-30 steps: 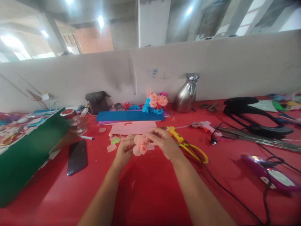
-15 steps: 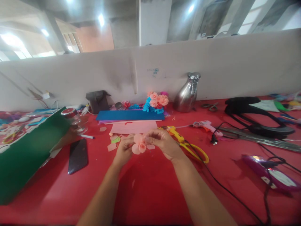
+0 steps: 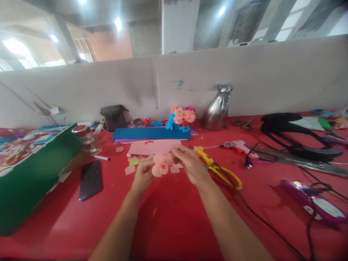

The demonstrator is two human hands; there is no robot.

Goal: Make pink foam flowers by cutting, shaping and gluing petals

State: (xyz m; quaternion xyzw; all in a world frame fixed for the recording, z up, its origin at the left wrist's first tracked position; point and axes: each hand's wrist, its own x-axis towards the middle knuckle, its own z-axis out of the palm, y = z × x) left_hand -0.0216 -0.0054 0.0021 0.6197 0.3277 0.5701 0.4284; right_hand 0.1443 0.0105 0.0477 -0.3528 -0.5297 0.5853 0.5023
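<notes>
A peach paper flower (image 3: 163, 166) with a rolled centre and wide outer petals is held up over the red table. My left hand (image 3: 144, 174) is closed on its left side, and part of those fingers is hidden behind the petals. At the upper right petal, my right hand (image 3: 190, 163) has thumb and fingers pinched together at the petal's edge. Loose peach petals (image 3: 129, 170) and a green paper piece (image 3: 134, 161) lie beside my left hand. Behind both hands is a pink paper sheet (image 3: 154, 148). Yellow-handled scissors (image 3: 228, 177) lie right of my right hand.
A blue sheet (image 3: 149, 133), finished peach flowers (image 3: 183, 116) and a metal jug (image 3: 217, 108) stand along the partition. Left are a phone (image 3: 91, 180), a jar (image 3: 84, 134) and a green box (image 3: 35, 181). Right are a pink glue gun (image 3: 241, 148) and a purple corded device (image 3: 312, 201).
My right fingers have shifted slightly up and right from the flower's centre towards its outer petal. The upper right petal now shows spread wider. My left hand has barely moved.
</notes>
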